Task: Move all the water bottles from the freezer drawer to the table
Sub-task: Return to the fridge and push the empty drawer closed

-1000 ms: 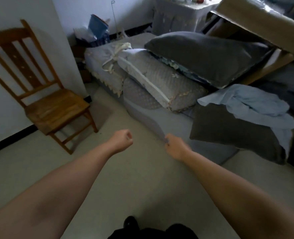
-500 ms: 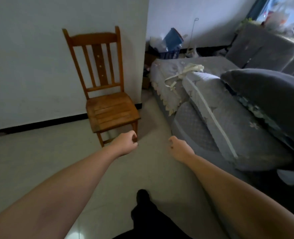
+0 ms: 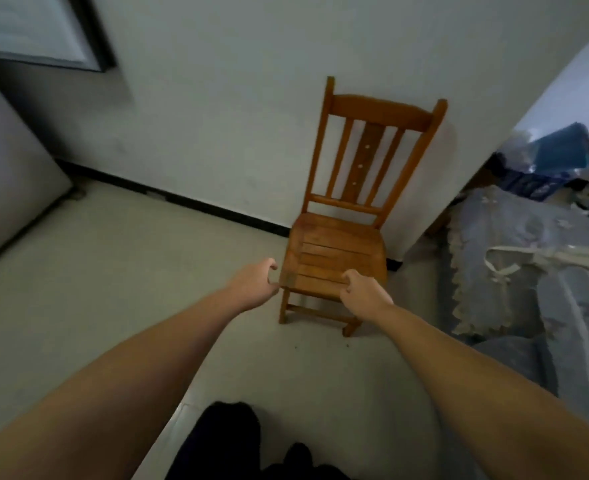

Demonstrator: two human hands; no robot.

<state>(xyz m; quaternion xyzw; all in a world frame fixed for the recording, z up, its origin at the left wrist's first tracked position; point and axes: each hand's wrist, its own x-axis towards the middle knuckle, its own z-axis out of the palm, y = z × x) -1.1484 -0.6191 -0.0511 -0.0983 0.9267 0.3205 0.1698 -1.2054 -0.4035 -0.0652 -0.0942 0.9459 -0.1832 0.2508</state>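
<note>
No water bottle, freezer drawer or table is visible in the frame; the location of the task's things cannot be determined from this view. A pale appliance-like panel is seen at the left edge, but whether it is the freezer cannot be told.

Risks, as judged from the scene: the wooden chair stands at centre frame, directly ahead of both arms, so a leg or hand could be struck against it if travel is made straight forward. The piled grey bedding at the right edge narrows the floor on that side, and a foot could be caught in it.

Both arms are extended forward and held low. The left hand is shown left of the seat's front corner, fingers loosely curled, nothing held. The right hand is shown over the seat's front edge, fingers likewise loosely curled and empty. Contact with the seat cannot be confirmed.
</note>
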